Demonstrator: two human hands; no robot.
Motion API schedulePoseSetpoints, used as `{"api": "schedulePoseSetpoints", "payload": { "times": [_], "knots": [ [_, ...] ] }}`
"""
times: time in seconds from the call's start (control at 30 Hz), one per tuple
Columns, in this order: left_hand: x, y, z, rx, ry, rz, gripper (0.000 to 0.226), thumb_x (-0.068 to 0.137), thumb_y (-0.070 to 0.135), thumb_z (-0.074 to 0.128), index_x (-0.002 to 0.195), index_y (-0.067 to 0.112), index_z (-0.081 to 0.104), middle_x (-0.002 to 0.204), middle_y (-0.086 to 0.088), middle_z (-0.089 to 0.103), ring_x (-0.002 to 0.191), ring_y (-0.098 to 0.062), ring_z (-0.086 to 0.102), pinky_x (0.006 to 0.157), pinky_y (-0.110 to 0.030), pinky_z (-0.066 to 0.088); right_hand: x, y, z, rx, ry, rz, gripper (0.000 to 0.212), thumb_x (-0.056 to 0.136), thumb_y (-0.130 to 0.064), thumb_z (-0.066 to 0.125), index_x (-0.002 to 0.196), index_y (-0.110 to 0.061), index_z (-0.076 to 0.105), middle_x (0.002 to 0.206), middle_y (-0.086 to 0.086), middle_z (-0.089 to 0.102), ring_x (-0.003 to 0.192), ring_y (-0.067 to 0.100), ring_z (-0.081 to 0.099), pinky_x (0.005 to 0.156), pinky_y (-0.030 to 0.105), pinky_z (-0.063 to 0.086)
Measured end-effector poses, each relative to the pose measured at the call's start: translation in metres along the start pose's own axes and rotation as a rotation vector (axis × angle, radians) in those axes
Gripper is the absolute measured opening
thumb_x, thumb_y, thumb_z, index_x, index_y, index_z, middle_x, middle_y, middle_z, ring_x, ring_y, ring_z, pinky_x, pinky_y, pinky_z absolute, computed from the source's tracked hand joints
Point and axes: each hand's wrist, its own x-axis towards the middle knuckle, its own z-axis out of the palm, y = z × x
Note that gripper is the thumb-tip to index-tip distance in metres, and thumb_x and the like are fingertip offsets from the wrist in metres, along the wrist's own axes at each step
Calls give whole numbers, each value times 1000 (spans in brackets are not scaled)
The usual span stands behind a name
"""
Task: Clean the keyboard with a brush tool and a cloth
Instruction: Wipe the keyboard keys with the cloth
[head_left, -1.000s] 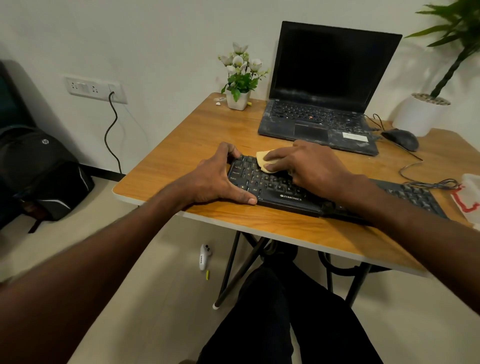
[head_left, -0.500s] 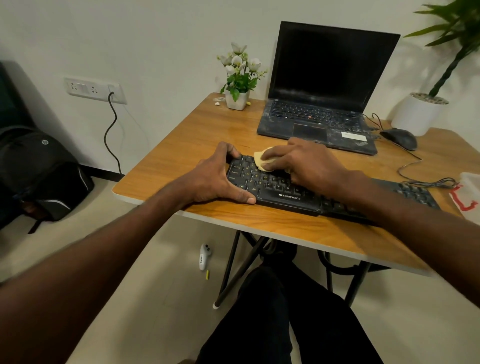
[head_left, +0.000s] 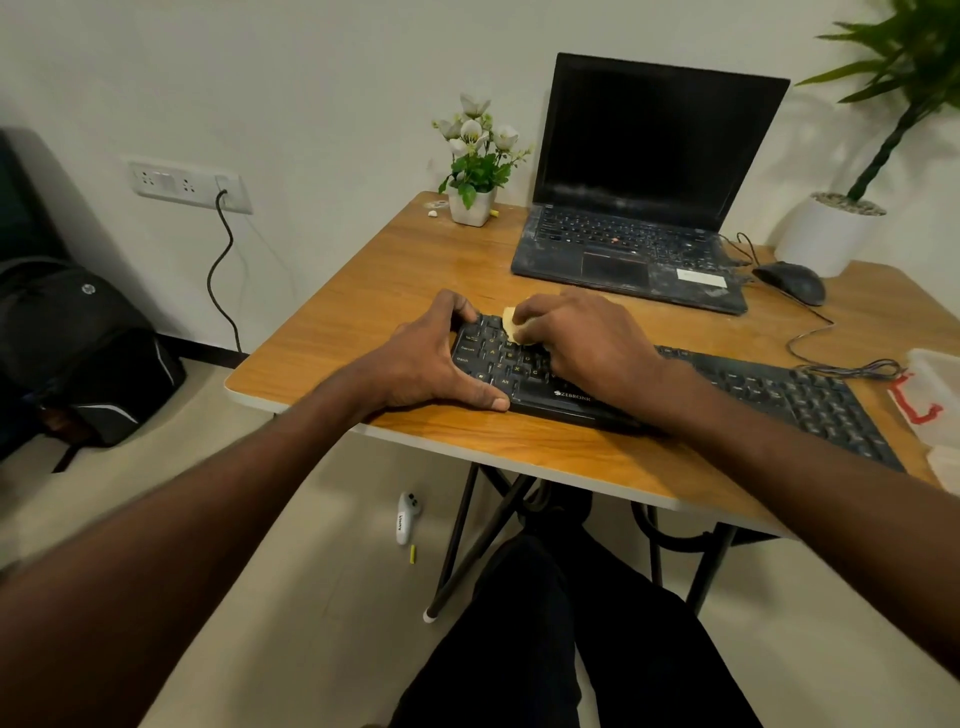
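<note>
Wooden desk (head_left: 363, 291) | my left hand (head_left: 431, 358) grips keyboard (head_left: 779, 395) end | right hand (head_left: 582, 338) pinches cloth (head_left: 511, 323) on keys | wiping underway I reckon, right half left, no brush visible

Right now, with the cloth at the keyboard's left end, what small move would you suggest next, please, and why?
Probably draw the small yellow cloth rightward along the black keyboard. The right hand presses it on the top-left keys, the left hand braces that end, and the right-hand keys lie uncovered.
</note>
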Motion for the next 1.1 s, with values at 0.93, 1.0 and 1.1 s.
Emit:
{"api": "schedulePoseSetpoints", "payload": {
  "times": [0.93,1.0,1.1],
  "knots": [
    [1,-2,0,3,-12,-21,98,43,76,99,119,51,42,141,13,49,131,-15,54,107,-49,55,-21,16,-2,49,-8,62,54,90,-2,67,136,-31,64,144,-14,59,100,13,52,71,26,42],
    [0,-1,0,-10,-14,-27,98,44,73,100,119,49,42,141,13,51,130,-15,56,106,-48,56,-27,28,-8,18,-41,49,56,90,-4,66,137,-34,63,145,-16,58,94,10,44,62,26,33],
    [1,-1,1,-23,-19,-33,98,43,72,102,119,48,43,140,12,52,129,-16,58,103,-49,58,-33,38,-14,-16,-44,93,49,92,-8,66,133,-35,66,141,-12,62,111,19,55,70,34,48]
  ]
}}
